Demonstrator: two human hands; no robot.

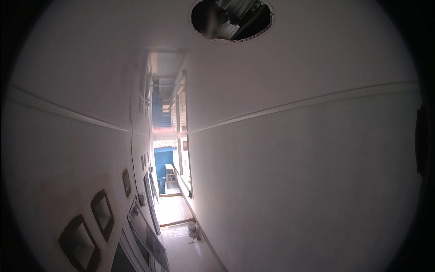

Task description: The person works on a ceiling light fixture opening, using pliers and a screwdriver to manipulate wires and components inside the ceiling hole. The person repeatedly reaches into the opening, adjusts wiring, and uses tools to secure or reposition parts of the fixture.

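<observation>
A round opening (232, 20) in the pale ceiling (308, 59) — its rim (258, 37) ragged and toothed — shows darkness and pale pieces (239, 7) inside; with the hands out of view, its place from them cannot be told.

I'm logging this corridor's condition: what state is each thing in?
Ceiling hole: uncovered, rough-edged
Window sash: swung open
Nearest wall opening: uncovered, rough-edged
Cable: exposed, running down the left wall
Wooden stand: upright at the far end
</observation>
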